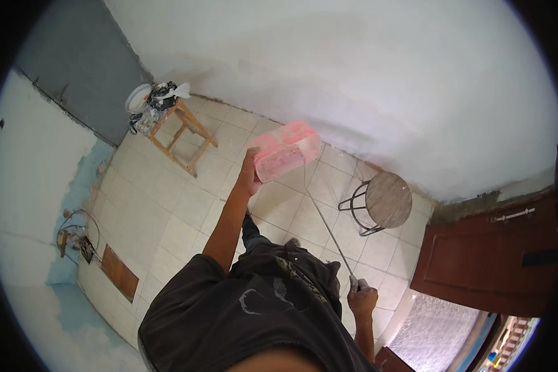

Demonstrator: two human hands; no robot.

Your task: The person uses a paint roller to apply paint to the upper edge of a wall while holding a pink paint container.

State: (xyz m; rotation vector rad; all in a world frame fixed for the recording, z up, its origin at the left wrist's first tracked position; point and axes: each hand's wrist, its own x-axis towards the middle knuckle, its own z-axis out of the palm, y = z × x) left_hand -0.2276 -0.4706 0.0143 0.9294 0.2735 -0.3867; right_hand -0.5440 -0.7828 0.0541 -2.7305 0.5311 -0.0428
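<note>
My left hand (250, 173) grips the near left side of a pink translucent plastic container (286, 132), held tilted above the tiled floor. Whitish smears mark its walls, and its contents are hard to make out. A long thin metal rod (328, 225) slopes from the container down towards me. My right hand (362, 296) is closed around the rod's near end, with pale smudges on the fingers. The rod's far end meets the container's near right edge; whatever is on its tip is hidden or too blurred to tell.
A round-topped stool (388, 200) with metal legs stands by the white wall (353, 69). Left, a wooden stool (186, 132) bears a white bucket (138, 98) and plastic bags. A cable coil and parts (81, 242) lie by the left wall. A brown door (483, 251) stands right.
</note>
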